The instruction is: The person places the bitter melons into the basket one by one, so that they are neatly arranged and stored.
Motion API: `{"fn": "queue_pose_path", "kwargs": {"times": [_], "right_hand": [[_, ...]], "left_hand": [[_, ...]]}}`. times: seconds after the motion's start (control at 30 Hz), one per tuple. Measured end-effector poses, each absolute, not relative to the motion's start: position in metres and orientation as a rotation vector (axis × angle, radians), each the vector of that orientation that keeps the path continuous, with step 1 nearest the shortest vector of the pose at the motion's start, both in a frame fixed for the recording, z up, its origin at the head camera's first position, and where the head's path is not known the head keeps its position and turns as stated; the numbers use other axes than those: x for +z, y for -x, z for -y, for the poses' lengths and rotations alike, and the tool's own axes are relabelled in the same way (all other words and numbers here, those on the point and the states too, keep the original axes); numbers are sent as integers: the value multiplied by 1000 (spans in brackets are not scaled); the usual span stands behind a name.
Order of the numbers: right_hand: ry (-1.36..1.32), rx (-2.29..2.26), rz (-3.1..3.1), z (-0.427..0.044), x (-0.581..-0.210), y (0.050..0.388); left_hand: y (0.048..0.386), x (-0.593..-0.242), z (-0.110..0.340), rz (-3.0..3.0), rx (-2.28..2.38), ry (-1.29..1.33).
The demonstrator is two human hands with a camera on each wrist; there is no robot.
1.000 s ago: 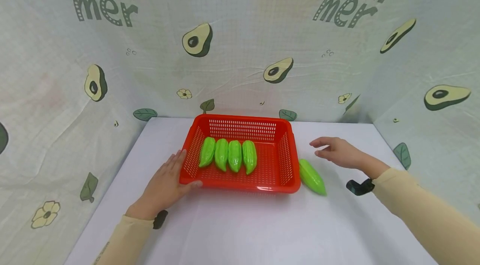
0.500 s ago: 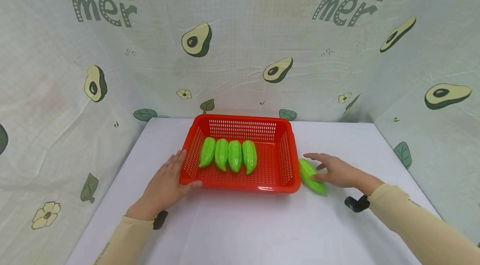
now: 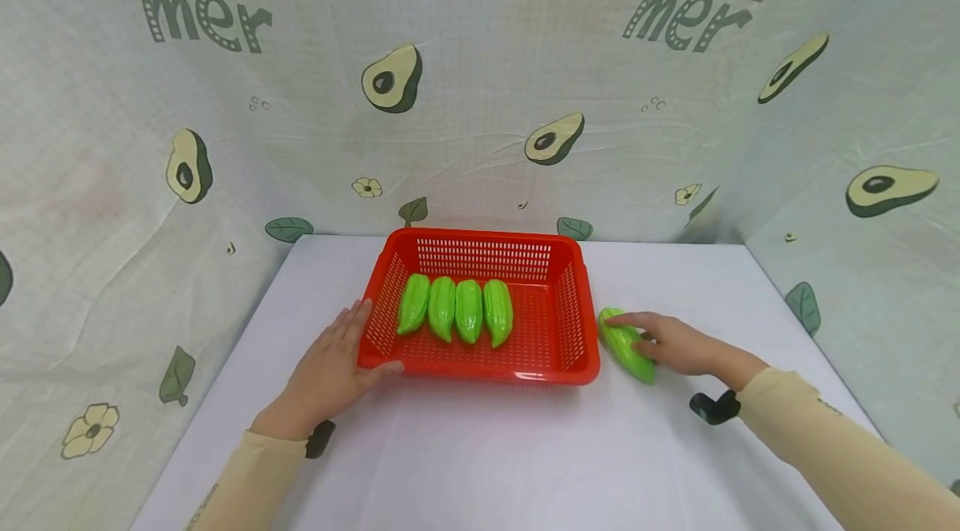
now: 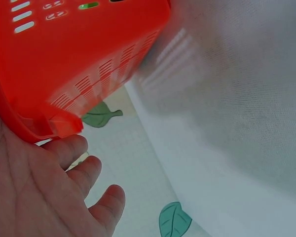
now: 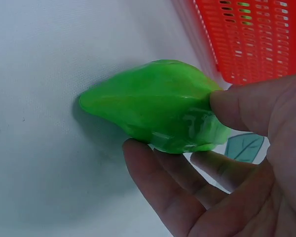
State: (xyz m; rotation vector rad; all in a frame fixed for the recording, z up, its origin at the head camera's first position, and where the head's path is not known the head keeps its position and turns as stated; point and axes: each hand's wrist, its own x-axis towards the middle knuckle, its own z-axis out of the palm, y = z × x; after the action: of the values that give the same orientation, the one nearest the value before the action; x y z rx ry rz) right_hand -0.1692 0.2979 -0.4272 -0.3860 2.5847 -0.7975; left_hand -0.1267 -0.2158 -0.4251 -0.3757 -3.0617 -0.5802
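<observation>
A glossy green bitter melon (image 3: 627,345), ridged and pointed at one end, is just right of the red basket (image 3: 480,370). My right hand (image 3: 678,345) pinches it between thumb and fingers; in the right wrist view the thumb (image 5: 241,106) presses its blunt end and the fingers (image 5: 160,185) curve along the other side. Several similar bitter melons (image 3: 469,312) lie in a row in the basket's left and middle part. My left hand (image 3: 330,368) rests with straight fingers against the basket's left side, its thumb at the front rim. The left wrist view shows the palm (image 4: 34,187) at the basket's corner.
The basket stands on a white-covered table (image 3: 480,464), close to the back wall. Hanging cloth (image 3: 480,181) printed with avocados and leaves encloses the back and both sides. The basket's right part shows bare red mesh (image 3: 542,323).
My right hand has come down and toward me onto the loose bitter melon and now grips it. The bitter melon has shifted slightly up in the head view. My left hand stays put.
</observation>
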Motion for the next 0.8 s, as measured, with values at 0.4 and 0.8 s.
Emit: {"fn": "queue_pose_path", "kwargs": {"times": [0.4,0.8], "right_hand": [[321,-818,-2554,-298,-427,169],[327,-816,-2580,-302,-433,172]], "left_hand": [[126,-424,215,3072,-579,363],[126,-423,214,3075,-567,350]]}}
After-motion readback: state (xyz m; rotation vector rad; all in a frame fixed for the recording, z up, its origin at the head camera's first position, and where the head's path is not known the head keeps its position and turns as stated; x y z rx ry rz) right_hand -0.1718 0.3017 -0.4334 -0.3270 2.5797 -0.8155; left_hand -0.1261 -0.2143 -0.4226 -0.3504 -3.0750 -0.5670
